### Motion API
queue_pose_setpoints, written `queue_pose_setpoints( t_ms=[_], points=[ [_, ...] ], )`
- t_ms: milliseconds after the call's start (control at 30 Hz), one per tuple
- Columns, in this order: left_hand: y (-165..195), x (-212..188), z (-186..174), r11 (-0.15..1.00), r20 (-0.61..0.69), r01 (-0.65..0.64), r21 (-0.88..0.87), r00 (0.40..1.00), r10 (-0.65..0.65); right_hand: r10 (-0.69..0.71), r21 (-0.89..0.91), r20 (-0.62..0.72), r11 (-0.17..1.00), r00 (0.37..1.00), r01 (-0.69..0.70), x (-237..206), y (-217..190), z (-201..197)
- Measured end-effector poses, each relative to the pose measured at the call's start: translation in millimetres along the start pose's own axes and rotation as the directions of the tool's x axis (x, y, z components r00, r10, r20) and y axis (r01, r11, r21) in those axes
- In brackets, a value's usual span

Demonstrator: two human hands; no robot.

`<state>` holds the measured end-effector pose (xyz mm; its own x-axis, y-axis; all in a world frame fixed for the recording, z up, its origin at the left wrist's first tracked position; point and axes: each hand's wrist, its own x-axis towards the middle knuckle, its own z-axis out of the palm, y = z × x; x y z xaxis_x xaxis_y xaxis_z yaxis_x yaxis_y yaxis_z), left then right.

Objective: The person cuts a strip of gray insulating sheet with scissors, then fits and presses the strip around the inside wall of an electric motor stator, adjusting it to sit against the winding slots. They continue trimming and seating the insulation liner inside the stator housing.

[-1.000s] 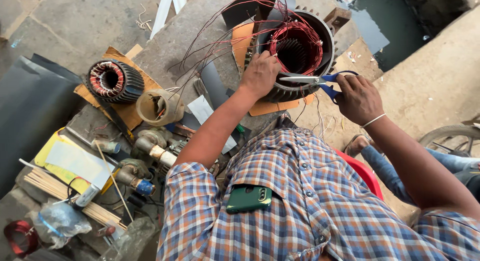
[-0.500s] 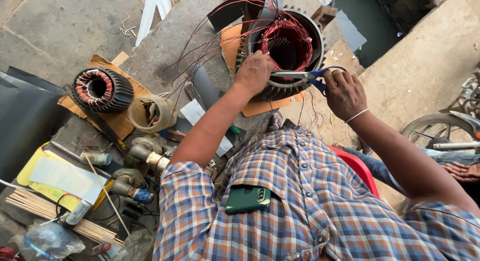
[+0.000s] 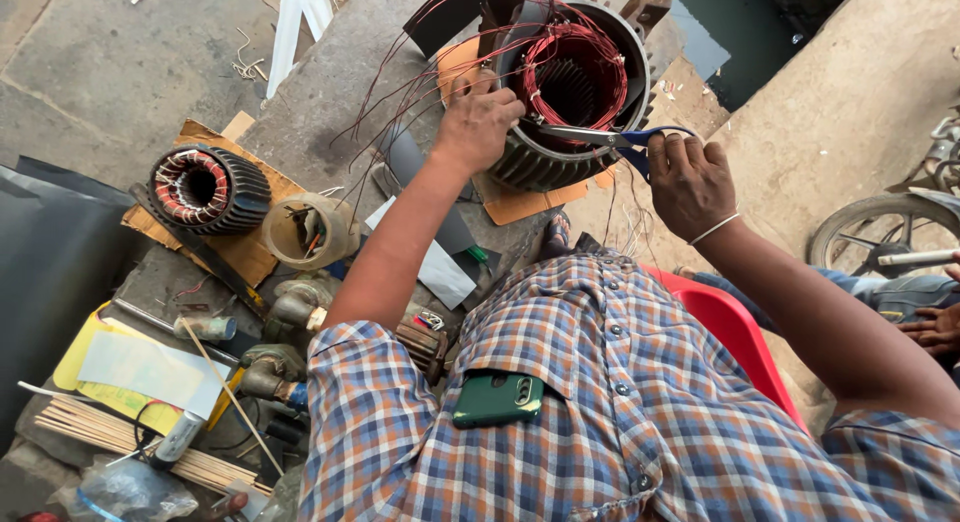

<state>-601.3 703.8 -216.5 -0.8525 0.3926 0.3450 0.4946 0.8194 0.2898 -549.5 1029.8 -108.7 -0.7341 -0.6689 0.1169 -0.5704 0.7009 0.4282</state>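
Overhead, looking down past a checked shirt (image 3: 640,422) with a green phone (image 3: 498,399) in the chest pocket. Person seated on a red plastic chair (image 3: 735,332), both arms reaching forward to a large finned motor stator (image 3: 575,87) standing on cardboard (image 3: 530,197) on the concrete floor (image 3: 120,82).

Left hand (image 3: 478,122): fingers curled and closed over the near-left rim of the stator, pressing on the housing edge beside the reddish copper windings (image 3: 572,52). Loose ends of copper wire (image 3: 400,92) fan out to the left from under that hand.

Right hand (image 3: 688,177): closed around the blue handles of a pair of scissors (image 3: 600,139). Blades point left, tips lying at the stator's near rim, just beside the left hand's fingertips. Whether the blades are parted or shut cannot be told. White band on that wrist.

Surroundings, left side: a second, smaller stator (image 3: 205,187) with wound coils lying on its own piece of cardboard, well apart from the big one. Near it a roll of clear tape (image 3: 305,232). Further toward the camera, a yellow sheet with white paper (image 3: 140,367) on it, a bundle of thin wooden sticks (image 3: 120,432), and some metal fittings I cannot identify.

Right edge: a motorcycle wheel (image 3: 870,237), and another person's hand (image 3: 935,327) resting on a jeans-clad leg.
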Motion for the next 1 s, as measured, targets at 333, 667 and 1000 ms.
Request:
queue_pose_setpoints(
  t_ms=[333, 667, 1000],
  points=[
    [-6, -2, -8, 0.995, 0.229, 0.012, -0.101, 0.973, 0.011, -0.001, 0.010, -0.013, 1.000, 1.000, 0.001, 10, -13, -11],
    [-5, -7, -9, 0.988, 0.294, 0.054, -0.146, 0.956, -0.009, -0.021, -0.243, 0.155, 0.968, 0.988, 0.059, 22, -47, -37],
    [-14, -6, -7, 0.985, 0.287, 0.011, -0.174, 0.957, 0.040, -0.051, -0.344, 0.226, 0.930, 0.973, 0.128, 50, -93, -49]
  ],
)
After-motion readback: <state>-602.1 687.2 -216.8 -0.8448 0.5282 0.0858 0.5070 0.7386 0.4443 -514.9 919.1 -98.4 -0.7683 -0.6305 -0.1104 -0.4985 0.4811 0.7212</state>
